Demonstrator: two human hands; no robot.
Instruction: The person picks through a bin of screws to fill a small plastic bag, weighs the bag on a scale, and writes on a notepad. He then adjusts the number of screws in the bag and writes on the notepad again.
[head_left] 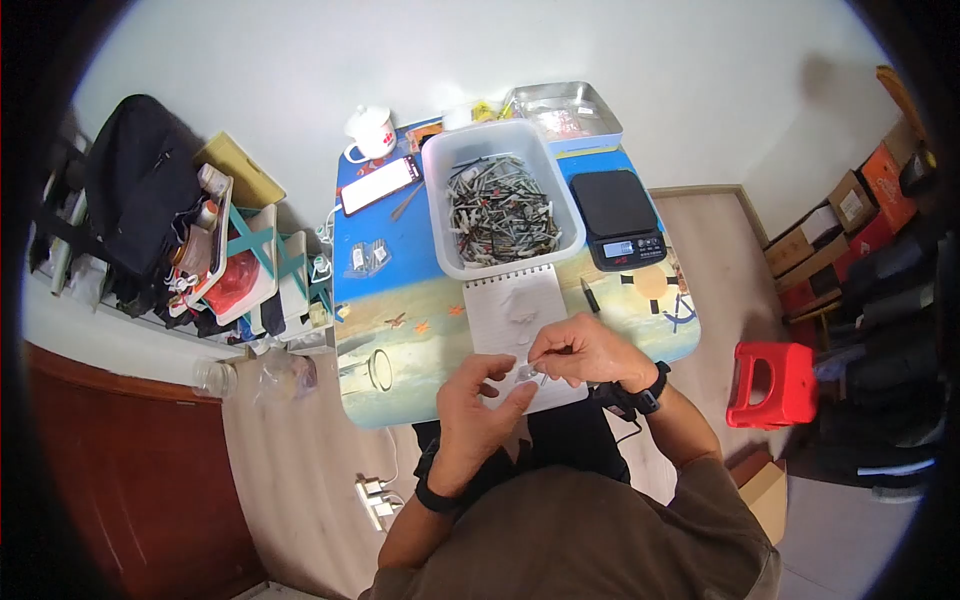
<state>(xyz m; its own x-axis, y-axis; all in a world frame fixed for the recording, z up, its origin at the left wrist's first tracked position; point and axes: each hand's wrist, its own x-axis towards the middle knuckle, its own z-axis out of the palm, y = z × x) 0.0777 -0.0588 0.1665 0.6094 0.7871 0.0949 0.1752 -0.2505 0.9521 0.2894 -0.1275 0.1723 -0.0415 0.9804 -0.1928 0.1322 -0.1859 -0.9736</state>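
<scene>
Over a spiral notepad [485,318], a small clear plastic bag [527,373] is between my two hands. My left hand [478,408] is closed at the bag's left side, thumb below and fingers above. My right hand [592,352] pinches its right edge with thumb and fingertips. What is inside the bag is too small to make out. Beyond the notepad stands a translucent plastic bin [440,250], holding a heap of thin grey and black stick-like pieces [505,212]. Two small filled clear packets [368,258] lie to the left on the table.
A black digital scale [612,205] stands right of the bin, with a pen [590,295] in front of it. A phone [380,185], a lidded mug [371,134] and a metal tin [605,128] are at the back. A red stool [770,385] stands on the floor at right.
</scene>
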